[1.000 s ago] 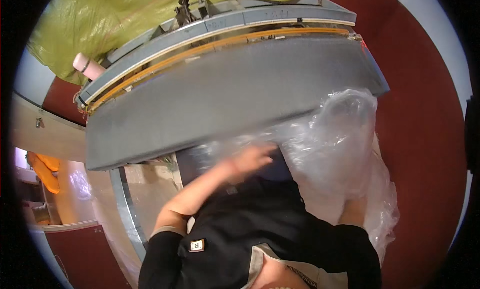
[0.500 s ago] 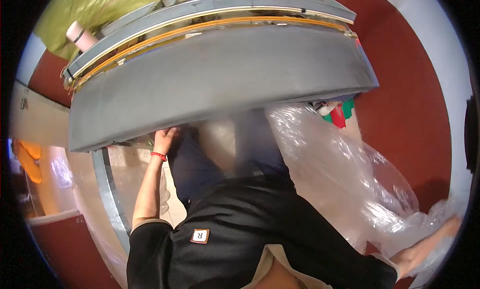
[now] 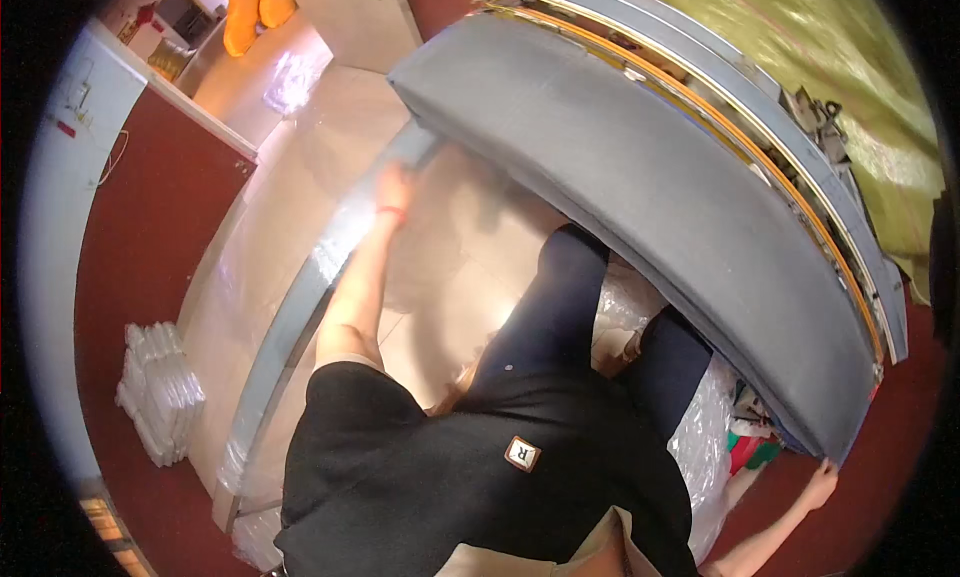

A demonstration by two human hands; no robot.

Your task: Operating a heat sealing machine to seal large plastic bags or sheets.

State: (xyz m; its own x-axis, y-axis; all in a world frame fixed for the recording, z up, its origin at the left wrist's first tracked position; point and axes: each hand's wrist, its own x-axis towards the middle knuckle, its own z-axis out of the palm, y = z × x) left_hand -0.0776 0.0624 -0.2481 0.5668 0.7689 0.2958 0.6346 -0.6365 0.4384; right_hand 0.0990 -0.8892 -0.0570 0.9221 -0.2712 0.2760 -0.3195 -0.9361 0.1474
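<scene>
Since half a second ago my view has swung round, so the long grey cushion [image 3: 640, 207] now runs diagonally from upper middle to lower right, and my right hand [image 3: 820, 485] has come off the clear plastic to the cushion's lower end. Its fingers touch that end's edge; I cannot tell whether they grip it. My left hand [image 3: 395, 189] reaches out beside the cushion's upper end, near the grey curved frame [image 3: 300, 317]; it is blurred, so its hold is unclear. I judge the wrapping barely begun: the cushion is bare, and the clear plastic sheet [image 3: 700, 437] lies crumpled beneath it by my legs.
</scene>
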